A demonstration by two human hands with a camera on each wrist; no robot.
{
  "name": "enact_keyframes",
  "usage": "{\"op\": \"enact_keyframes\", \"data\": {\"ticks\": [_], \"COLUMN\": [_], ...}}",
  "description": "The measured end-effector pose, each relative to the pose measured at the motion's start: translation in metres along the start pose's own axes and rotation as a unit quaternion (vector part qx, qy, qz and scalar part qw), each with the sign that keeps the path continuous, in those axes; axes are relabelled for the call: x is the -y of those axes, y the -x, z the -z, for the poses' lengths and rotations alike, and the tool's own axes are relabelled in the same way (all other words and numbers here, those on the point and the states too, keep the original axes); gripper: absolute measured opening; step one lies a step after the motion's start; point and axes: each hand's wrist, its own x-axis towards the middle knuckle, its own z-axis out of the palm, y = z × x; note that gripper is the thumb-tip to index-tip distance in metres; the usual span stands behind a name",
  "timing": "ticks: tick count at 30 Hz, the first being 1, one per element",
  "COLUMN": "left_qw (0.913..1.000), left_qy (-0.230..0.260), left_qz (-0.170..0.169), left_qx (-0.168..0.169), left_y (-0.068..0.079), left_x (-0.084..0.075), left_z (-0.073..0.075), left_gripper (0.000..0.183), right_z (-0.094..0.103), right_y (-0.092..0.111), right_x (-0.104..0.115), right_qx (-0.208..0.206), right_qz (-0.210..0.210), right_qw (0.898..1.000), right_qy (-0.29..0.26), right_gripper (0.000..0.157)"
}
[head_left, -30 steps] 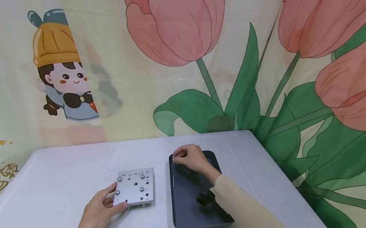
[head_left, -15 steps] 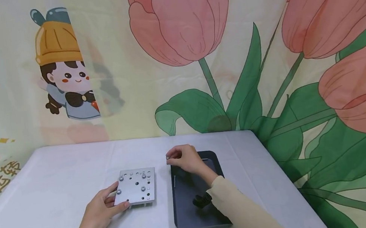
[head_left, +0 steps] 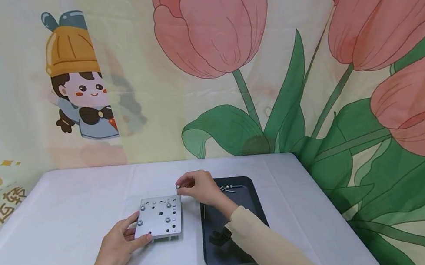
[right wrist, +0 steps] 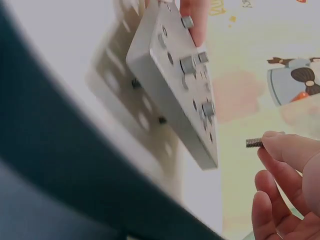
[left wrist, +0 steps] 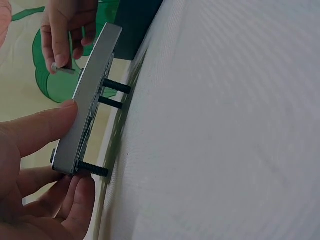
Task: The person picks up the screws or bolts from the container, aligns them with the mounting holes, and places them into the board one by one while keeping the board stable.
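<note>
A square silver metal plate (head_left: 155, 226) with holes is held at its left edge by my left hand (head_left: 115, 245), thumb along the near side. Several socket-head bolts (right wrist: 188, 64) stand in the plate, and their threaded ends (left wrist: 116, 86) stick out beneath it. Just beyond the plate's far right corner, my right hand (head_left: 201, 189) pinches a small bolt (right wrist: 254, 143) between thumb and fingertips. In the right wrist view its threaded end points away from the fingers, apart from the plate. My fingertips hide part of this bolt.
A dark rectangular tray (head_left: 236, 254) lies right of the plate, under my right forearm. Inside are several loose screws (head_left: 230, 187) at the far end and a black object (head_left: 219, 237), partly covered by the sleeve. A white cloth (head_left: 68, 210) covers the table; a printed curtain hangs behind.
My right hand has moved left from over the tray's far end to beside the plate, carrying the bolt. This uncovers the loose screws in the tray. The left hand keeps its hold on the plate.
</note>
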Motion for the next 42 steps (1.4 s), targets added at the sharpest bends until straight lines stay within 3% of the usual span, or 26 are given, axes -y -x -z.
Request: {"op": "enact_keyframes", "data": {"ticks": [14, 24, 42], "left_qw": [0.9999, 0.9999, 0.9996], "left_qy": [0.0, -0.002, -0.005], "left_qz": [-0.009, -0.009, -0.025], "left_qx": [0.011, 0.015, 0.009], "left_y": [-0.001, -0.002, -0.001], "left_x": [-0.001, 0.001, 0.006], "left_z": [0.005, 0.005, 0.003], "left_gripper": [0.101, 0.1, 0.098], "right_z": [-0.037, -0.051, -0.072], "right_y": [-0.019, -0.031, -0.043], "right_x": [0.018, 0.026, 0.031], "right_qx": [0.022, 0.073, 0.082], "right_qz": [0.019, 0.017, 0.024], "right_qw": [1.0, 0.997, 0.995], "right_qy": [-0.007, 0.007, 0.044], "right_gripper": [0.015, 0.017, 0.014]}}
